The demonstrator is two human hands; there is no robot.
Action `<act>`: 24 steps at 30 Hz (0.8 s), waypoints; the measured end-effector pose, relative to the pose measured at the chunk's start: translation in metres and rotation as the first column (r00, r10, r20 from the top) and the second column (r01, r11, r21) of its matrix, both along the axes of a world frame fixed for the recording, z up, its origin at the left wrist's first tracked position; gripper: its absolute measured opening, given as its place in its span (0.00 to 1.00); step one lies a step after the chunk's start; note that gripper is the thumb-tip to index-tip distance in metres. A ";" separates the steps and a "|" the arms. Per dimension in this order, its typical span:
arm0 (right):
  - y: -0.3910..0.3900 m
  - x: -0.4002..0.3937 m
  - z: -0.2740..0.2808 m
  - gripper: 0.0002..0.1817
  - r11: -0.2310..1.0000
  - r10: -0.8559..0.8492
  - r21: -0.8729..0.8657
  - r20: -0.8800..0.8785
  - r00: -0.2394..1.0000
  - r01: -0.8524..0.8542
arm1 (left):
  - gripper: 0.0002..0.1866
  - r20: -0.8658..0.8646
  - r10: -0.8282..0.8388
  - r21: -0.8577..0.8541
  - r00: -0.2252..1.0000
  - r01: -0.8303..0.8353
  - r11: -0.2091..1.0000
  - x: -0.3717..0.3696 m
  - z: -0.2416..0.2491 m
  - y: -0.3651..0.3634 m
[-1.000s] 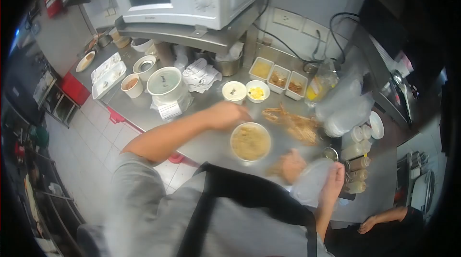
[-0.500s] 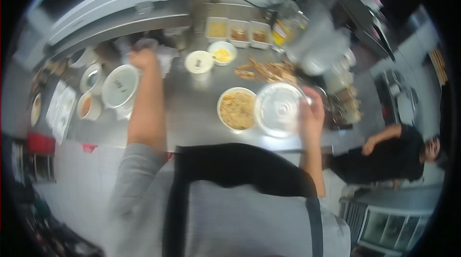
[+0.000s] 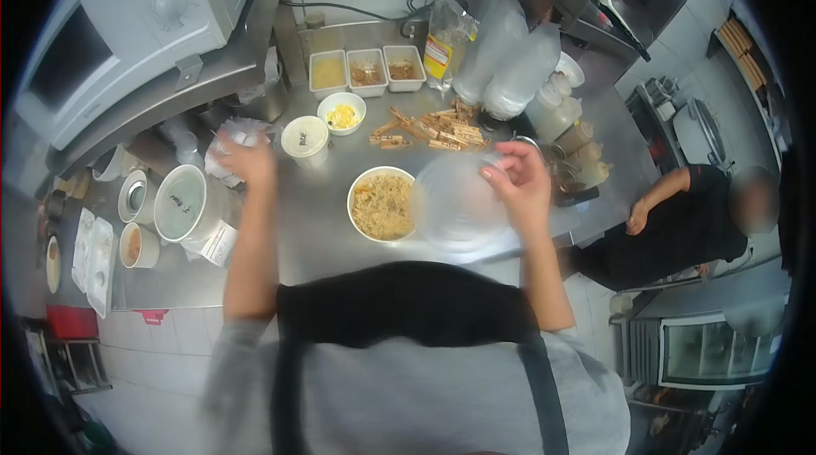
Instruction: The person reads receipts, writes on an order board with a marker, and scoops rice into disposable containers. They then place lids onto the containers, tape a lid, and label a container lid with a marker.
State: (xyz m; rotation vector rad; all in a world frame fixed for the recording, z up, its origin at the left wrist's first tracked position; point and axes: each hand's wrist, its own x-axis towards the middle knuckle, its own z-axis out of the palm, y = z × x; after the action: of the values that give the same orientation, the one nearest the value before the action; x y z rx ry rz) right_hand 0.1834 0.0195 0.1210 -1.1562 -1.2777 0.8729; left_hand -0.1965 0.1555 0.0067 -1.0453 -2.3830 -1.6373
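Note:
Between the thumb and fingers of my right hand [image 3: 523,179] is a clear round plastic lid [image 3: 455,208], tilted and blurred, just beside the rim of a white tub of fried rice [image 3: 382,208]. My left hand [image 3: 246,159] is at the left, its fingers closed on a crumpled white cloth [image 3: 225,149]; part of the grip is hidden. Near that hand stand a large lidded white tub [image 3: 189,204] with black writing and a smaller lidded tub [image 3: 306,140], also marked. A white bowl with yellow pieces [image 3: 342,115] sits behind the smaller tub.
Wooden clothespins [image 3: 433,126] lie in a pile behind the rice. Three small trays [image 3: 365,72] and stacked plastic cups [image 3: 518,72] line the back. Sauce bottles [image 3: 586,157] stand at right. Foam boxes [image 3: 93,259] are at far left. A co-worker [image 3: 680,225] is to the right.
The view has shifted, so the counter things appear farther left and lower. My left hand has come slightly back towards me. My right hand keeps the lid, now tilted differently beside the rice.

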 end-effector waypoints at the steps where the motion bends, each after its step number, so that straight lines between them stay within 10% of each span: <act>1: -0.001 -0.004 0.003 0.21 1.000 0.026 0.001 0.011 1.000 -0.026 | 0.41 -0.093 -0.244 0.114 0.965 0.253 0.961 0.020 -0.004 -0.013; 3: 0.000 -0.013 0.005 0.20 0.996 0.070 0.046 0.037 0.997 -0.072 | 0.34 0.245 -0.874 0.275 0.420 0.834 0.478 0.080 0.046 -0.064; 4: 0.000 -0.018 0.005 0.18 0.991 0.087 0.093 0.052 0.995 -0.092 | 0.26 0.078 -0.973 0.220 0.218 0.948 0.230 0.107 0.077 -0.089; 6: 0.001 -0.026 0.007 0.16 0.969 0.064 0.225 0.160 0.985 -0.099 | 0.16 0.180 -0.974 0.165 0.136 0.972 0.166 0.141 0.118 -0.128; 12: 0.006 -0.030 0.020 0.10 0.761 -0.097 0.626 0.370 0.924 -0.171 | 0.08 -0.205 -0.886 0.214 0.417 0.902 0.375 0.156 0.130 -0.157; 17: 0.010 -0.030 0.017 0.08 0.602 -0.109 0.781 0.286 0.952 -0.166 | 0.08 -0.079 -0.860 0.285 0.504 0.838 0.464 0.165 0.123 -0.163; 21: 0.013 -0.040 -0.009 0.07 0.960 0.124 0.248 0.038 0.992 -0.129 | 0.08 0.189 -0.796 0.358 0.575 0.714 0.602 0.151 0.090 -0.148; 24: 0.023 -0.034 -0.084 0.07 0.960 0.267 -0.094 0.021 0.964 -0.264 | 0.09 0.052 -0.704 0.034 0.709 0.703 0.711 0.144 0.054 -0.165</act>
State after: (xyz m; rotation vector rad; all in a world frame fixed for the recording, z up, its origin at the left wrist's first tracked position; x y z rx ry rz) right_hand 0.1491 0.0427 0.0371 -1.0882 -1.4561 1.1223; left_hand -0.0525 -0.0093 0.0603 -2.1313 -2.1044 -1.8691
